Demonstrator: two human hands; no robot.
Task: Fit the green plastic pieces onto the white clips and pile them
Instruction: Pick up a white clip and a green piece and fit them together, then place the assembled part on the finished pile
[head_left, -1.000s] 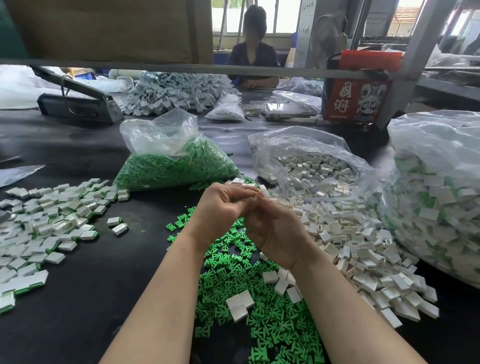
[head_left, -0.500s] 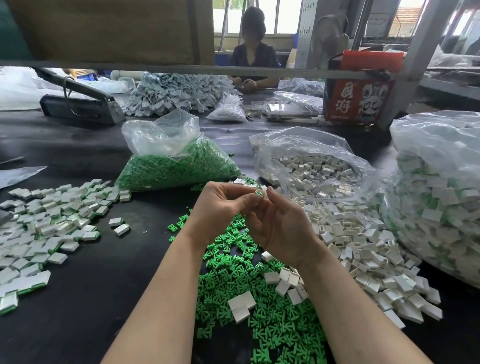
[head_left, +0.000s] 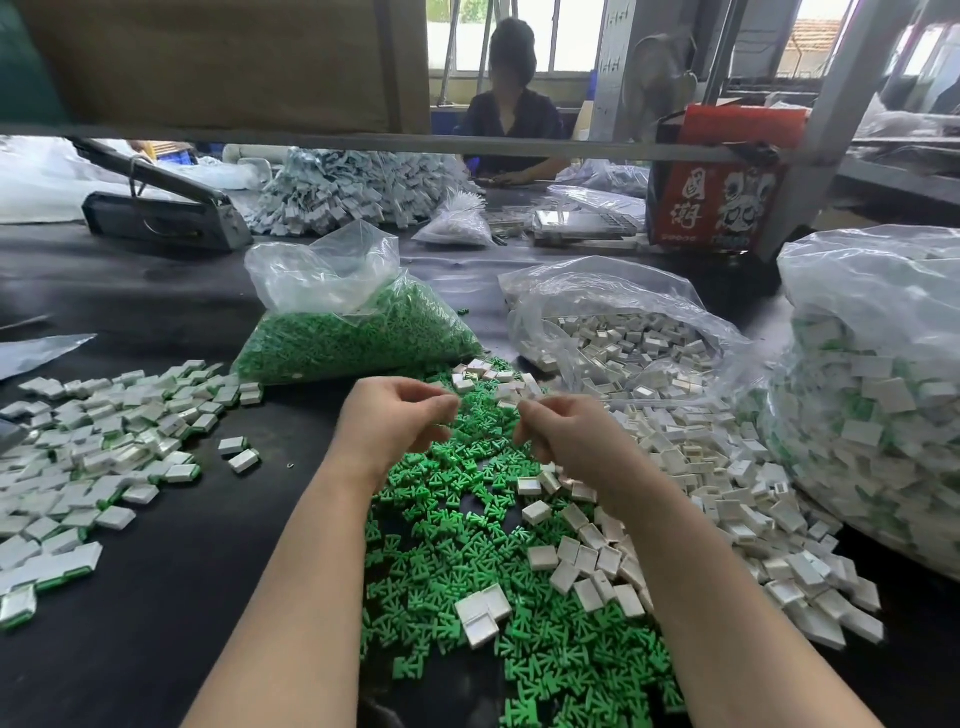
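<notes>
Loose green plastic pieces (head_left: 457, 540) cover the black table in front of me. To their right lies a heap of white clips (head_left: 691, 467). Fitted white-and-green clips form a pile (head_left: 98, 447) at the left. My left hand (head_left: 397, 421) and my right hand (head_left: 563, 441) hover apart above the green pieces, backs toward me. Both have curled fingers with the thumb near the fingertips. Nothing shows between the fingers, and the palms are hidden.
An open bag of green pieces (head_left: 353, 332) and an open bag of white clips (head_left: 623, 338) stand behind my hands. A large bag of fitted clips (head_left: 878, 415) fills the right side. A person (head_left: 511, 119) sits across the table, beyond a metal bar (head_left: 571, 150).
My hands were pressed together over a small piece; they have now drawn apart, left hand to the left and right hand to the right.
</notes>
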